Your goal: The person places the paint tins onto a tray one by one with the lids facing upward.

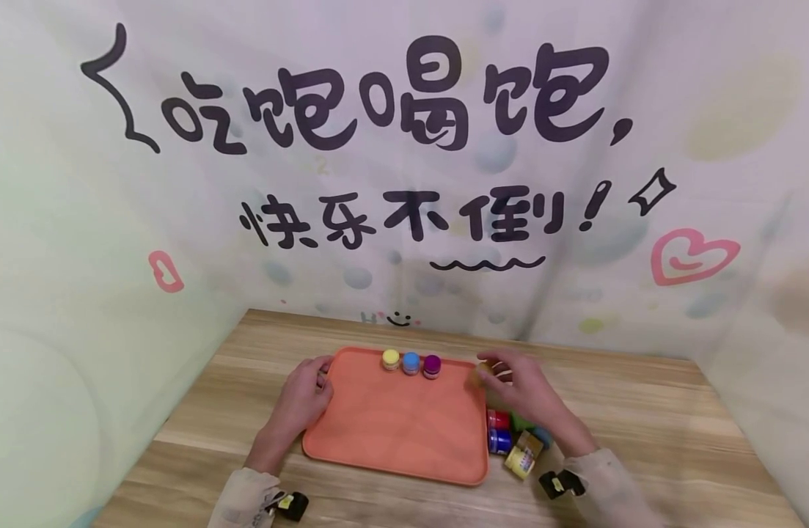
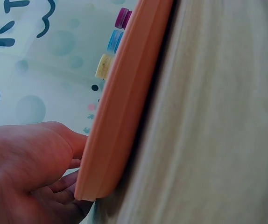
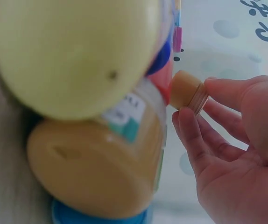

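Note:
An orange tray (image 1: 397, 425) lies on the wooden table. My left hand (image 1: 303, 396) grips its left edge, thumb at the rim and fingers partly hidden beside the edge in the left wrist view. My right hand (image 3: 241, 126) pinches a small paint jar with a tan lid (image 3: 184, 89) between thumb and fingertips, near the tray's far right corner in the head view. Along the tray's far edge stand three small jars in a row: yellow (image 1: 391, 359), light blue (image 1: 411, 363) and purple (image 1: 433, 366).
Several more jars lie close together beside the tray's right edge: red (image 1: 499, 419), dark blue (image 1: 500, 441), pale yellow (image 1: 520, 462), tan (image 3: 92, 168), with green and blue ones partly covered. A printed cloth wall (image 1: 404, 293) rises behind the table.

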Available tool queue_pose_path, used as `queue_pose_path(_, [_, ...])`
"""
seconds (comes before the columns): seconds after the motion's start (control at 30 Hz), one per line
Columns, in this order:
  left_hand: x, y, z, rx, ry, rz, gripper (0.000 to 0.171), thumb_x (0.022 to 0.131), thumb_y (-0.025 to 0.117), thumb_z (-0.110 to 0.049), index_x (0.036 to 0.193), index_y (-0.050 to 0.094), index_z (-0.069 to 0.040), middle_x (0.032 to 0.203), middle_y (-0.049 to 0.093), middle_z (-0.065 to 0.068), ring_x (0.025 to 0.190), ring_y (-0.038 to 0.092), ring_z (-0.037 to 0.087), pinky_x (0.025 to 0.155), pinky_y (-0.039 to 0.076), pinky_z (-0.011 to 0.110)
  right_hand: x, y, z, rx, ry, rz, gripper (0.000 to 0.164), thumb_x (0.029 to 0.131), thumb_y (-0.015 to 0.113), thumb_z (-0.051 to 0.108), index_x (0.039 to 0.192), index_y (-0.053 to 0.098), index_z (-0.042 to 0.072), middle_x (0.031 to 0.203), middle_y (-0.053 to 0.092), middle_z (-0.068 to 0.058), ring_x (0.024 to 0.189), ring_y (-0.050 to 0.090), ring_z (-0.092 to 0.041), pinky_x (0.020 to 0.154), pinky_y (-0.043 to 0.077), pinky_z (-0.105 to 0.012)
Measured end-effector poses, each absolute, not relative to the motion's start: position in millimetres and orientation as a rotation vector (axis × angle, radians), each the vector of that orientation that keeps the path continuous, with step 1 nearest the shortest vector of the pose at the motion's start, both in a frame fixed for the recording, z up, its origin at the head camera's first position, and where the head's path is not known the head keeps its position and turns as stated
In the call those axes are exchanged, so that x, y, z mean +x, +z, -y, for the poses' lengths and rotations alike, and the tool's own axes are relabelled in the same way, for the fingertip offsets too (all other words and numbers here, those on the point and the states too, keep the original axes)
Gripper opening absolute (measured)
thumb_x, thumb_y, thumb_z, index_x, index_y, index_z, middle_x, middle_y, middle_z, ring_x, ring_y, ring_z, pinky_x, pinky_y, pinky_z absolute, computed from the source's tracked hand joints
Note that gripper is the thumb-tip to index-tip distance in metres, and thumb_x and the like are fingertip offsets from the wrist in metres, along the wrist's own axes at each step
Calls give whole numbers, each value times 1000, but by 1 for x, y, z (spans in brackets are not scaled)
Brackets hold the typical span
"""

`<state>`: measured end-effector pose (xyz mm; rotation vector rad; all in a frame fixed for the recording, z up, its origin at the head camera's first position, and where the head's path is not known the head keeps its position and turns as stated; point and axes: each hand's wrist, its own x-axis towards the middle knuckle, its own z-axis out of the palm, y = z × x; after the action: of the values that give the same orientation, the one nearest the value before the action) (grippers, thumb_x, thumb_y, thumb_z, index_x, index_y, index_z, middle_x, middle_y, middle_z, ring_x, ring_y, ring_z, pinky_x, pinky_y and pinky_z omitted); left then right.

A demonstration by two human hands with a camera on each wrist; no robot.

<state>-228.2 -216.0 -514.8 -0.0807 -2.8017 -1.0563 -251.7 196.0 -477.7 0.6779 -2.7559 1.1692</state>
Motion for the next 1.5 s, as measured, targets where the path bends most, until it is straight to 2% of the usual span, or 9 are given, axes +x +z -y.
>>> queue_pose_path(0.17, [-228,-514,216,-72,-1055,2804,47,96,69,0,143,64,3,117,68,15,91,63,18,76,53,28,-252,-478,-189,639,1163,2790,30,104,74,17,131,73,7,122,75,-11,104,75,-21,89,65,-38])
queue_pose_path(0.3, [-228,-513,215,-66,-1046,2803,47,96,70,0,142,64,3,117,68,15,91,64,17,75,54,29,-252,-477,-182,632,1152,2796,29,103,74,17,129,74,4,118,75,-11,101,75,-19,87,64,-37])
queue_pose_path(0.47, [-228,-513,215,-69,-1039,2799,47,95,69,1,142,64,5,114,68,15,90,64,18,76,54,30,-254,-477,-174,645,1109,2804,23,103,74,18,123,77,5,114,76,-8,97,74,-16,81,63,-30])
queue_pose_path(0.77, [-227,-512,214,-59,-1037,2803,47,96,70,0,143,64,4,115,68,14,91,64,17,78,54,31,-262,-478,-160,657,1036,2858,21,102,76,20,118,79,8,98,70,1,88,64,-13,75,56,-24])
queue_pose_path(0.97, [-226,-512,214,-63,-1033,2799,47,96,70,1,142,65,3,114,68,14,90,64,17,77,54,31,-265,-475,-153,679,990,2904,24,101,77,17,123,78,7,105,72,-2,90,62,-17,79,57,-32])
queue_pose_path(1.23, [-228,-512,214,-80,-1044,2791,47,96,69,1,142,64,4,115,69,15,89,64,17,77,53,31,-268,-475,-148,715,936,2944,27,101,74,6,127,76,10,123,74,-6,108,67,-21,97,61,-46])
queue_pose_path(1.5, [-228,-513,215,-66,-1034,2797,47,96,69,0,142,65,3,114,68,14,89,64,17,77,54,32,-271,-472,-139,745,886,2942,30,101,69,-1,129,75,7,126,76,-9,120,70,-28,106,58,-51])
